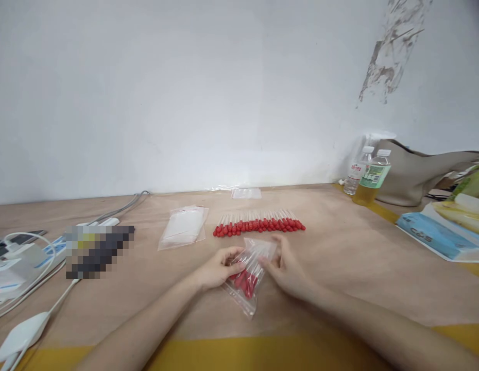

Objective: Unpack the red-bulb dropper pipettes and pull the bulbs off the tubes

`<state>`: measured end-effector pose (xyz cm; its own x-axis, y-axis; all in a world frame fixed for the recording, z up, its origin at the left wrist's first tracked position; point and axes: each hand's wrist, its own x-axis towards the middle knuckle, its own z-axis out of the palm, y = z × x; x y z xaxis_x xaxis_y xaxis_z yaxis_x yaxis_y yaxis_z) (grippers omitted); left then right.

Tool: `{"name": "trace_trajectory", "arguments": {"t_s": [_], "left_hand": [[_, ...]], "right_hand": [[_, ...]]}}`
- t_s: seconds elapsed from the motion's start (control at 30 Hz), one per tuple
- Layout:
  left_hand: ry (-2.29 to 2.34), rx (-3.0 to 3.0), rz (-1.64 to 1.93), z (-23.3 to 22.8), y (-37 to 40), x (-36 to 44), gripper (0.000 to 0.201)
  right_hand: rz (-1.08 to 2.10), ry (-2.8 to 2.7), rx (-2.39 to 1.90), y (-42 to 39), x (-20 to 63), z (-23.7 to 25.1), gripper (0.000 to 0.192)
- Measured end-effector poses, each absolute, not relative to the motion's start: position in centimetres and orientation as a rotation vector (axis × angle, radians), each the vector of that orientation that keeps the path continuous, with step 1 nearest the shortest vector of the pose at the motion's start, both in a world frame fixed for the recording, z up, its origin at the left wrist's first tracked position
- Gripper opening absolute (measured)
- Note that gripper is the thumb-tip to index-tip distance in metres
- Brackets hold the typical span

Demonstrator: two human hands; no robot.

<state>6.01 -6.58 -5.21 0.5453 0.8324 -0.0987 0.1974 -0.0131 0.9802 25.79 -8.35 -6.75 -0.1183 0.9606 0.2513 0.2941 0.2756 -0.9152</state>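
two bare forearms come into view from the lower edge, one from the lower left and one from the lower right. neither shows a sleeve, cuff, glove, watch, bracelet or strap along the length that is visible. the left hand (218, 269) and the right hand (286, 268) are both uncovered, with no ring to be made out on the fingers that show. the nails look short and plain, though the picture is too soft to tell more about them. nothing else of the person is in view.
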Motion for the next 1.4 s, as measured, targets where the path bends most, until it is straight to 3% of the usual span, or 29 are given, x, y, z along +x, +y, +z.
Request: {"name": "trace_trajectory", "arguments": {"t_s": [0.1,0.17,0.23,0.37,0.43,0.63,0.8,0.87,0.93,1.07,1.4], "left_hand": [[0.955,1.587,0.481,-4.4,-5.2,5.9,0.046],[0.937,1.617,0.394,-4.0,-4.1,6.4,0.045],[0.903,1.596,0.428,-4.1,-3.2,6.9,0.043],[1.028,1.26,0.794,-4.5,-2.7,7.1,0.037],[1.077,1.075,0.884,-4.7,-3.2,6.6,0.035],[1.201,1.028,0.828,-5.2,-5.5,5.6,0.042],[1.253,1.024,0.82,-5.5,-5.8,5.9,0.031],[1.244,0.995,0.789,-5.3,-5.6,5.8,0.021],[1.247,0.963,0.778,-5.2,-5.5,5.8,0.012],[1.228,0.956,0.759,-5.0,-5.1,5.7,0.012],[1.072,1.06,0.768,-5.7,-5.0,6.0,0.031]], "right_hand": [[0.38,-1.78,-1.196,-7.3,27.2,-5.3,0.044],[0.309,-2.038,-0.969,-6.8,27.4,-4.7,0.027],[0.371,-2.253,-0.737,-6.5,27.1,-4.8,0.023],[0.486,-2.304,-0.772,-6.0,26.8,-6.2,0.049],[0.463,-2.31,-0.898,-5.9,27.1,-6.9,0.053],[0.207,-2.355,-1.266,-6.5,27.7,-7.3,0.063],[0.103,-2.343,-1.514,-6.6,28.5,-7.3,0.077],[0.032,-2.298,-1.516,-6.5,28.6,-7.2,0.071],[-0.034,-2.289,-1.359,-6.3,28.3,-6.8,0.053],[0.003,-2.35,-0.917,-5.7,26.1,-5.8,0.019],[0.447,-2.324,-0.639,-2.9,22.9,-6.5,0.021]]}}
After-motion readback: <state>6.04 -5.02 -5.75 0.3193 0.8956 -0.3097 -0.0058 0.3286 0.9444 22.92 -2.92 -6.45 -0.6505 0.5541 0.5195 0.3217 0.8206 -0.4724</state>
